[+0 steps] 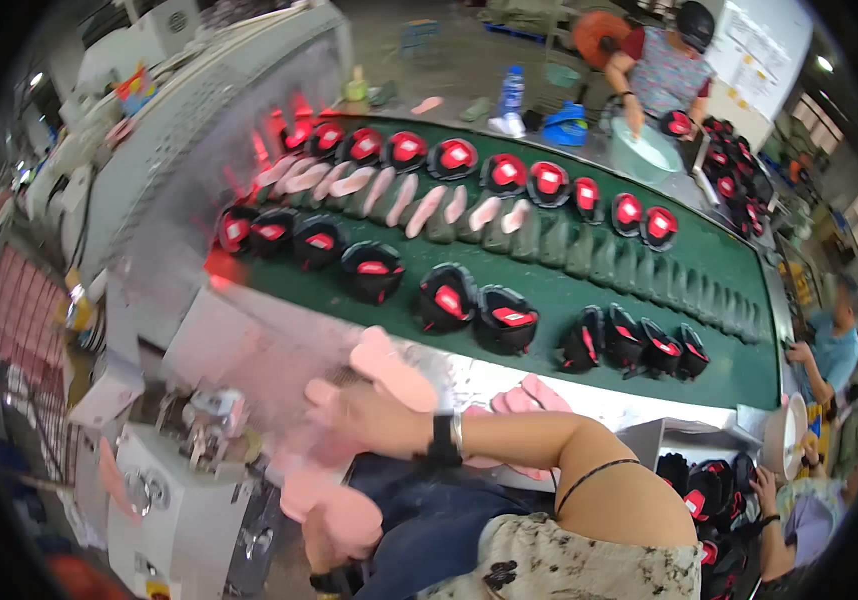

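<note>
My left hand (319, 548), low in the head view, is closed on a pink insole (347, 512), thumb against its face. Above it my right hand (374, 415) reaches leftward, smeared by motion, so its grip does not show. Close behind that hand is another pink insole (399, 372); whether the two touch I cannot tell. More pink insoles (539, 392) lie in a loose pile on the metal ledge, partly behind my right forearm.
A green conveyor belt (369, 300) carries rows of black-and-red shoe uppers (449, 297), dark green shoe forms and pink insoles. Red light glows at its left-end machine. A grey machine (174, 510) stands at lower left. Co-workers are across the belt and at right.
</note>
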`<state>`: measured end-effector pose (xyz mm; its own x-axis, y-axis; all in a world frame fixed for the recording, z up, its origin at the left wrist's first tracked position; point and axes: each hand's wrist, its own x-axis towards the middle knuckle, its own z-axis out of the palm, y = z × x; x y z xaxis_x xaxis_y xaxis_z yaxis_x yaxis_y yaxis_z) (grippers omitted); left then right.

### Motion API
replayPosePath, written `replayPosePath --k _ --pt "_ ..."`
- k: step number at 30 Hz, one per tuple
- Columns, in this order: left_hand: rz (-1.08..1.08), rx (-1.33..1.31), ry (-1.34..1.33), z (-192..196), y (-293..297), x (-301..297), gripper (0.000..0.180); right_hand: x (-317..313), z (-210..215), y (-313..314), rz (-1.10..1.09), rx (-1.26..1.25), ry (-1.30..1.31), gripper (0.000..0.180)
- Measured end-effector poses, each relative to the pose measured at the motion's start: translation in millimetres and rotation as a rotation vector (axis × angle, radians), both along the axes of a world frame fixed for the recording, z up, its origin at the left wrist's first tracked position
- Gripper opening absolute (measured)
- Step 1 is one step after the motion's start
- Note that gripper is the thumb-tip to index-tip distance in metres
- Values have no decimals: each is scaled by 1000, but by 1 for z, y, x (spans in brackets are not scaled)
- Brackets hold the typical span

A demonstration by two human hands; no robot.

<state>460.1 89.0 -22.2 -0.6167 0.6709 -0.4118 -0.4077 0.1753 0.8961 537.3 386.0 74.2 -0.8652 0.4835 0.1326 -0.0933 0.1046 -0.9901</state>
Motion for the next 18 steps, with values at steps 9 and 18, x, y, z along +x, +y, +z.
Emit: replayPosePath --k 9,18 --pt "405 229 -585 76 4 5 32 -38 -57 -86 259 -31 -316 19" --pt "327 323 -668 52 -44 26 38 -165 -39 -40 25 309 -233 25"
